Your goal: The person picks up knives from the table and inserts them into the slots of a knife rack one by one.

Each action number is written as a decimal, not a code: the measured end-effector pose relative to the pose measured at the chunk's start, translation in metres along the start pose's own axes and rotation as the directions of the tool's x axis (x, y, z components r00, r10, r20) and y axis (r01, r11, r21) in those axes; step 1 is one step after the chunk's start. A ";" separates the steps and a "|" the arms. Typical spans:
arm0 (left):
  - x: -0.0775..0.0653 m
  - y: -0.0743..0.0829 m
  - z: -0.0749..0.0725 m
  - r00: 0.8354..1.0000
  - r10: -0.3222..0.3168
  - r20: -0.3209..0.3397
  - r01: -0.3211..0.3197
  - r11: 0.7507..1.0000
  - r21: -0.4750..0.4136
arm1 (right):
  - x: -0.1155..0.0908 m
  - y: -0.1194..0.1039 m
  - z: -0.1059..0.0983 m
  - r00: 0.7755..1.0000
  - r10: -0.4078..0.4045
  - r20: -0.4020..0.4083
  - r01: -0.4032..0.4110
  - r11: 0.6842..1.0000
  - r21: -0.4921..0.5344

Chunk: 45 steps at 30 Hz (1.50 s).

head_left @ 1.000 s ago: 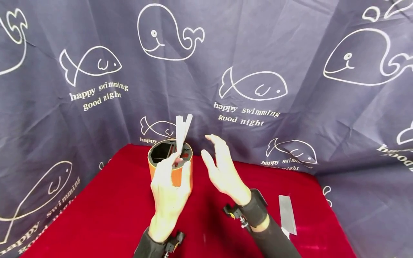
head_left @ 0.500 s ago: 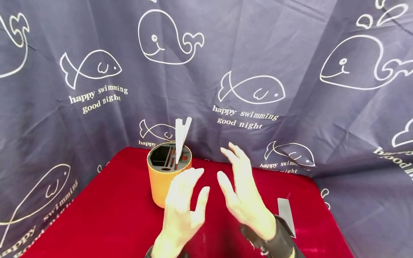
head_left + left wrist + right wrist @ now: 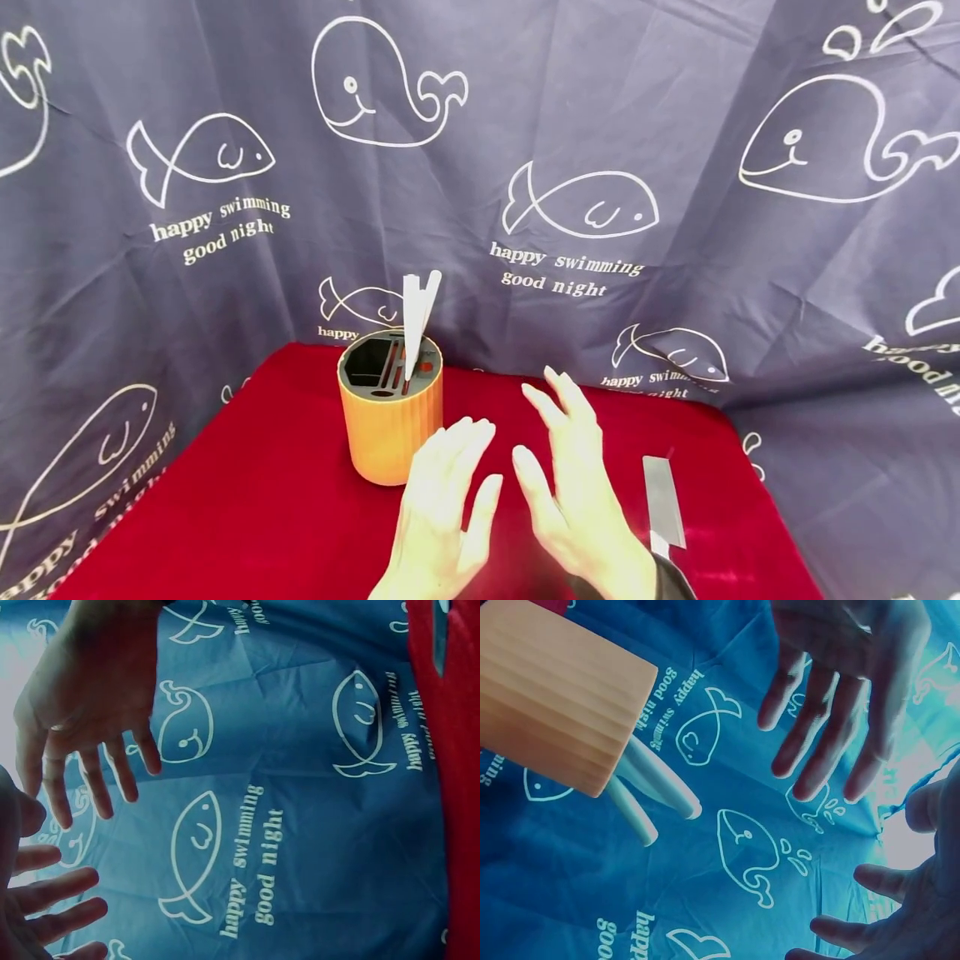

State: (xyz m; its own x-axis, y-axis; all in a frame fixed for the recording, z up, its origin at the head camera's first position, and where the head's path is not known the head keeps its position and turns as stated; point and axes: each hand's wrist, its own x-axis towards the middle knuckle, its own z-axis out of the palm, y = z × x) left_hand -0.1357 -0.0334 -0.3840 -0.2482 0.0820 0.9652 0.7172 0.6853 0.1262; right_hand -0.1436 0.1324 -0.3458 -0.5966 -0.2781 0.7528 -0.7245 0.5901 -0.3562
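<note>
Both hands hover over the red cloth, apart from each other, with fingers extended and nothing held. My left hand (image 3: 442, 508) is in front of the orange knife block (image 3: 390, 433), a round ribbed holder with a dark slotted top. Two white handles (image 3: 414, 321) stick up from its right-hand slots; the right wrist view shows their rounded ends, while what they belong to is hidden inside. My right hand (image 3: 581, 500) is to the right, between the block and a kitchen knife (image 3: 663, 500). That knife has a broad blade lying flat, its white handle partly covered by my right wrist.
A red cloth (image 3: 247, 475) covers the table. Behind and beside it hangs a grey-blue curtain (image 3: 465, 200) printed with white whales, fish and lettering. The knife block stands left of centre near the back; the kitchen knife lies towards the right edge.
My left hand has let go of the white handles and drawn back towards me and to the right. My right hand has also moved nearer and rightwards. The handles stay in the block.
</note>
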 end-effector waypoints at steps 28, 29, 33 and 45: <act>-0.066 -0.009 0.014 0.936 -0.201 0.290 0.134 0.963 0.234 | -0.043 0.028 0.032 0.990 0.138 -0.039 -0.143 0.962 -0.230; -0.069 -0.009 0.014 0.932 -0.212 0.293 0.141 0.959 0.244 | -0.045 0.030 0.034 0.988 0.151 -0.033 -0.155 0.958 -0.243; -0.078 -0.009 0.017 0.918 -0.251 0.307 0.163 0.945 0.284 | -0.051 0.041 0.040 0.980 0.198 -0.015 -0.194 0.935 -0.296; -0.093 -0.005 0.025 0.928 -0.236 0.289 0.148 0.944 0.297 | -0.064 0.088 0.044 0.935 0.353 0.023 -0.319 0.870 -0.376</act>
State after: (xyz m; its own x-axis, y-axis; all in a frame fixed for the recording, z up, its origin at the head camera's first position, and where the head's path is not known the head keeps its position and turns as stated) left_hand -0.1328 -0.0264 -0.4799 -0.5876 0.1234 0.7997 0.4469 0.8734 0.1936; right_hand -0.1843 0.1682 -0.4497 -0.8218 -0.0695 0.5655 -0.3102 0.8871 -0.3417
